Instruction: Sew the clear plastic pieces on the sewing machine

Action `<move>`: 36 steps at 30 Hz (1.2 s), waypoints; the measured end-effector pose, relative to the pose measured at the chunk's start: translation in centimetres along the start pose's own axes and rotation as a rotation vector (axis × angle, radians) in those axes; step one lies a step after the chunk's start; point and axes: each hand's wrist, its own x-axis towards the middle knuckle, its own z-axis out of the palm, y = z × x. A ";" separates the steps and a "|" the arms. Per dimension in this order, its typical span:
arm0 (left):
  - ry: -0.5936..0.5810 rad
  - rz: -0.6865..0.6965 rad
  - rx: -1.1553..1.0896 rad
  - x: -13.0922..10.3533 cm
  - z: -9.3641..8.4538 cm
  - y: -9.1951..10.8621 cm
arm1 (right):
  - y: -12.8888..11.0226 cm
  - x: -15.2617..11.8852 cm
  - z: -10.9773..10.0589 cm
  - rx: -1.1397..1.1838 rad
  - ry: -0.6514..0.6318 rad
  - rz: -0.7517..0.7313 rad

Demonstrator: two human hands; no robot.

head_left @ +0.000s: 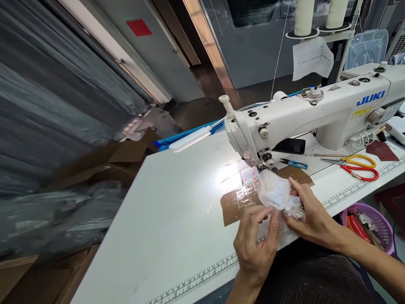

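my left hand [255, 242] and right hand [311, 216] pinch the bunched white lacy fabric [276, 193], best kept evenly tensioned between them.

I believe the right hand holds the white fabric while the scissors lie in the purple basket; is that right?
Not quite: the head view shows the scissors lying on the worktop, not in the purple basket; the right hand does hold the white fabric.
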 end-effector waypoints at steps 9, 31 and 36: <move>0.111 -0.003 0.095 -1.0 -2.3 -0.5 | -0.4 -1.1 2.9 -0.046 0.101 -0.044; -0.097 -0.403 -0.273 -1.9 -2.0 0.4 | -3.9 0.6 1.5 0.867 -0.122 0.553; -0.083 -0.341 -0.222 -1.9 -2.1 0.4 | -3.8 0.9 1.8 0.855 0.010 0.708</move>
